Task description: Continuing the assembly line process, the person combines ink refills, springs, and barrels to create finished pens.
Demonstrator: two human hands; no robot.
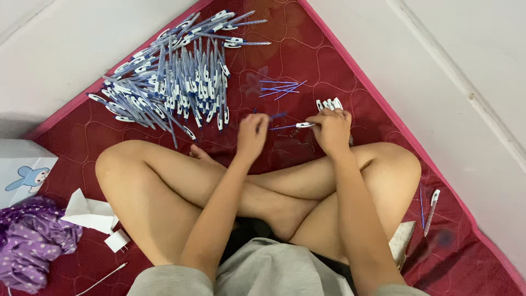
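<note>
A seated person's right hand (330, 130) grips a white pen barrel (304, 125). The left hand (252, 135) pinches what seems a thin blue refill (278, 115). A pile of pens (175, 82) lies far left on the red mat (339, 71).

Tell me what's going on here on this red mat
A person sits cross-legged on a red quilted mat, working with pen parts. The right hand holds a bunch of white pen caps and a pen barrel; the left hand pinches a thin blue refill. A big pile of blue and white pens lies ahead, with loose refills beside it.
</note>
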